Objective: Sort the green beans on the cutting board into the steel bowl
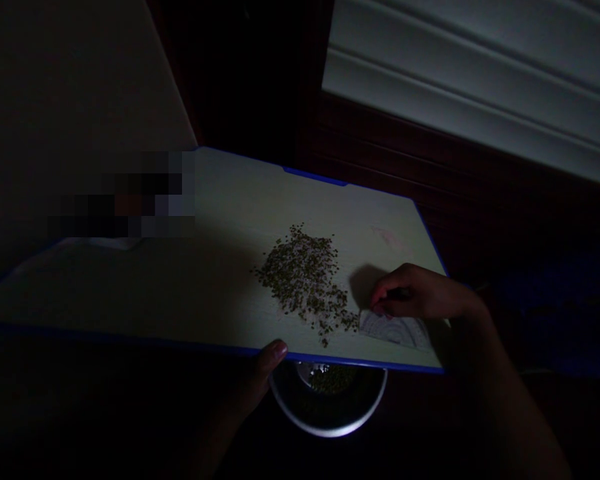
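Observation:
Many small dark green grains, perhaps beans, lie spread in a loose heap on a pale tabletop with a blue rim. My right hand is to the right of the heap, its fingers curled and pressed together. Its fingertips meet the upper edge of a grey patch with curved lines; whether they hold anything is hidden. At the front edge, the thumb of my left hand hooks over the blue rim, with the other fingers hidden. Partly under that edge sits a round metal bowl with green grains inside.
The scene is very dark. A blurred-out patch covers something at the tabletop's left back. A plain wall rises at the left, and pale horizontal panels stand behind at the right. Something blue shows dimly at the far right.

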The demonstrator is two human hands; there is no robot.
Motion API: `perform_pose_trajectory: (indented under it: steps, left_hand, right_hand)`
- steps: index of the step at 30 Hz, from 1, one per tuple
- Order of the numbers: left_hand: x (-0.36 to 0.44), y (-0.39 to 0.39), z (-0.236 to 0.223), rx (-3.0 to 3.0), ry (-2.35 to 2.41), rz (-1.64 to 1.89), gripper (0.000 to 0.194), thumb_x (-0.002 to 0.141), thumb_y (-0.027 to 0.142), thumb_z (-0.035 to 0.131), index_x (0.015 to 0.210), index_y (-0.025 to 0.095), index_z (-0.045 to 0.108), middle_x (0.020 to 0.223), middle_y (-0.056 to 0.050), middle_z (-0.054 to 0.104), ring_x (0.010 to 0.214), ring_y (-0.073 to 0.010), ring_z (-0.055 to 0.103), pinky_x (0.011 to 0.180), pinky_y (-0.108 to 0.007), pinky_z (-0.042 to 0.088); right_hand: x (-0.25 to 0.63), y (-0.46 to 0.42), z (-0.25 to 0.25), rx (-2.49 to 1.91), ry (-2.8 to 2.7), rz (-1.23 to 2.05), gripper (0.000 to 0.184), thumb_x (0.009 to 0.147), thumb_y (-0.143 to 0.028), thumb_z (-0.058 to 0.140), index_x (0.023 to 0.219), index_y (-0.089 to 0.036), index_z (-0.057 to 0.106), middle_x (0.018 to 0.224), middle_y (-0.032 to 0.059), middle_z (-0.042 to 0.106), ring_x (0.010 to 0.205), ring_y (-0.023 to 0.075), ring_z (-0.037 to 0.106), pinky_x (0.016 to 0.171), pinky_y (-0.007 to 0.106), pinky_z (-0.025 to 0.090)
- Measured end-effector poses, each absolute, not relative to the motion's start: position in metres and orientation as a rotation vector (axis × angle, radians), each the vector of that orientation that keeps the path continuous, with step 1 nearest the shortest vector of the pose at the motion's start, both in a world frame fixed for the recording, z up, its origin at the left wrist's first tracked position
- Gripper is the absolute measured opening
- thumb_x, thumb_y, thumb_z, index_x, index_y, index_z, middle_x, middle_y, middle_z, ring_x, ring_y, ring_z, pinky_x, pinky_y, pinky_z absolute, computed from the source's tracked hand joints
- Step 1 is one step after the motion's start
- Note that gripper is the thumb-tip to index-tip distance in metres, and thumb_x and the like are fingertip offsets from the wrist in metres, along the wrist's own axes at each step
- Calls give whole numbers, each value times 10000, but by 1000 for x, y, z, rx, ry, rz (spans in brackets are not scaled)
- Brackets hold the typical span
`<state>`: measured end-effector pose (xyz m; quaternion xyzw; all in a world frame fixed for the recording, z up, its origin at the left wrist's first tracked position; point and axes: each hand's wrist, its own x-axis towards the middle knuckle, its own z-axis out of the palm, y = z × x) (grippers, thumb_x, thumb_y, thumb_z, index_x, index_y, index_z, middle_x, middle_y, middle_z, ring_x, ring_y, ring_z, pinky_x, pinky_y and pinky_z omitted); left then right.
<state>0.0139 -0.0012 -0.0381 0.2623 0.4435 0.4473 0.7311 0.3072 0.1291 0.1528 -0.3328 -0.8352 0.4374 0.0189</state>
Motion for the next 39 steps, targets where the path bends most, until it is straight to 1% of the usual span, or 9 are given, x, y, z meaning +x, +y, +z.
perform_pose_trajectory:
  steps: [6,12,17,19,22,27,30,34,39]
  left_hand:
    - [13,-3,-45,622,1051,1026,370,760,588,709,721,222,753,829,-84,802,965,-374,694,1005,-479,466]
    - [13,-4,-47,618,1011,1017,359,773,590,700,709,238,728,774,-56,773,862,-340,681,881,-451,502]
    - [13,-3,-46,623,1050,1028,360,744,588,726,665,237,718,730,-52,767,835,-340,690,872,-455,512]
    - [13,-3,-46,629,1033,1029,364,746,590,729,681,232,734,743,-54,780,854,-346,701,884,-455,517]
    - [14,-3,-43,595,965,1031,396,784,594,696,774,208,780,850,-84,821,969,-378,717,973,-484,496]
    - [17,-3,-34,534,982,1010,446,714,624,746,782,186,795,907,-120,838,1018,-428,724,1013,-536,476]
    - [17,-3,-31,521,941,1008,429,725,609,759,787,186,797,925,-108,841,1070,-421,715,1049,-522,466]
    - [16,-3,-31,508,934,1000,418,739,607,747,743,190,787,858,-102,838,1007,-413,732,1013,-522,497]
    - [14,-3,-41,520,974,1006,409,740,582,745,822,185,802,918,-105,840,1042,-409,721,1026,-511,482]
  right_hand:
    - [307,132,146,-1050,-2552,1346,177,937,-326,683,947,-169,765,782,0,733,688,108,637,637,221,474]
    - [299,129,145,-1019,-2562,1395,172,934,-322,687,970,-180,779,798,5,746,700,114,658,645,225,481]
    - [300,128,150,-985,-2542,1487,230,935,-365,705,974,-154,788,788,32,758,692,124,676,630,219,492]
    - [301,127,153,-967,-2546,1443,233,935,-359,711,970,-143,790,785,39,761,691,124,676,630,217,493]
    - [300,126,154,-916,-2574,1435,234,935,-350,712,978,-135,793,778,41,764,691,125,683,628,215,493]
    - [293,126,148,-921,-2615,1464,205,928,-336,715,1000,-162,796,809,30,773,713,129,692,661,225,508]
    - [295,129,148,-984,-2630,1391,189,929,-306,701,999,-155,791,809,28,766,705,122,676,655,221,499]
    - [302,132,150,-1036,-2582,1329,186,933,-288,682,978,-136,781,799,28,758,697,119,667,652,223,492]
    - [300,130,147,-964,-2569,1335,189,946,-310,679,975,-156,784,791,18,754,685,109,659,630,215,480]
